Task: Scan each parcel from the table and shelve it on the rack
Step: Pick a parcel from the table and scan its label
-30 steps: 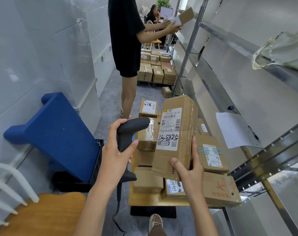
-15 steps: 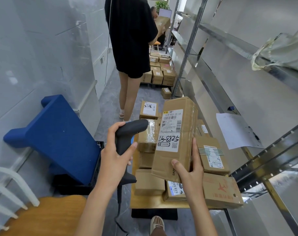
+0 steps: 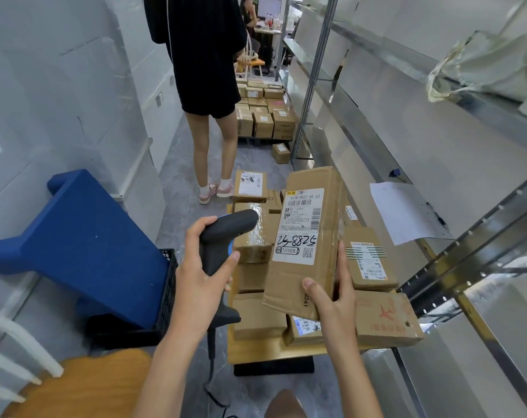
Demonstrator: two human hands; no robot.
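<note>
At eight o'clock in the view, a rounded orange-brown wooden chair seat [image 3: 75,384] with white curved back rails fills the lower left corner. Above it, at nine o'clock, a blue felt-covered angular stand [image 3: 84,245] leans on a black plastic crate [image 3: 165,297] against the pale tiled wall.

Just left of centre, the person's left hand [image 3: 200,273] wraps its fingers and thumb around the grip of a black pistol-shaped handheld barcode scanner [image 3: 223,245]; the scanner's head points toward three o'clock, at the parcel beside it, and its cable hangs down toward six o'clock.

At twelve o'clock, another person in a black dress and pink shoes [image 3: 208,86] stands in the aisle, facing away, with low stacks of small brown cardboard boxes [image 3: 265,113] on the floor beyond.

At centre, the right hand [image 3: 334,303] holds a tall brown cardboard parcel [image 3: 310,236] by its lower end, thumb on the front face and fingers curled up the right side. The parcel is raised above the table, tilted slightly, and its white shipping label [image 3: 298,227] with barcodes and handwritten "24-8825" faces the camera.

Under it, a low yellow-topped table [image 3: 256,351] carries more brown cardboard parcels [image 3: 373,260] packed closely together.

From one to five o'clock runs a grey metal shelving rack [image 3: 467,251]; a white paper sheet [image 3: 403,212] hangs from one shelf edge, and a pale crumpled plastic bag [image 3: 479,64] lies on an upper shelf.
</note>
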